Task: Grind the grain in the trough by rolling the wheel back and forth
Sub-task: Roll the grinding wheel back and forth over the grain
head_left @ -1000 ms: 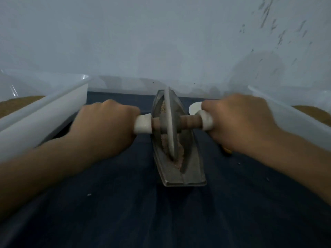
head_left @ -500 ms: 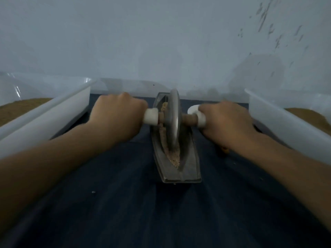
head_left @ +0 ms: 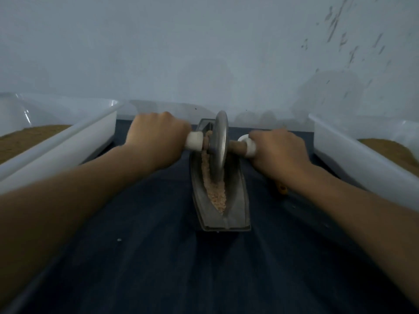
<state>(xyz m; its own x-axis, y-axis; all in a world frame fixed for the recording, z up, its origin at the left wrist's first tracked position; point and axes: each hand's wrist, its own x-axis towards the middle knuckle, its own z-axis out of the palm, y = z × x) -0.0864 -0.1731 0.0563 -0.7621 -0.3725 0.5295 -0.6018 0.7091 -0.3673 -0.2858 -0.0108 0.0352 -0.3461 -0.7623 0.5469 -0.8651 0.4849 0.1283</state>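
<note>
Hands grip the axle ends, left hand (head_left: 156, 138) and right hand (head_left: 278, 150), wheel (head_left: 220, 141) upright in the trough (head_left: 235, 200) (grain (head_left: 216, 193) heaped nearside).

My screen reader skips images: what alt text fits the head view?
A left hand and right hand grip the handles of a metal wheel at the far end of a trough holding crushed grain, on dark cloth.

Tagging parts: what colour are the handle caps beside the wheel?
White caps, on a brown axle. The head view shows them best.
</note>
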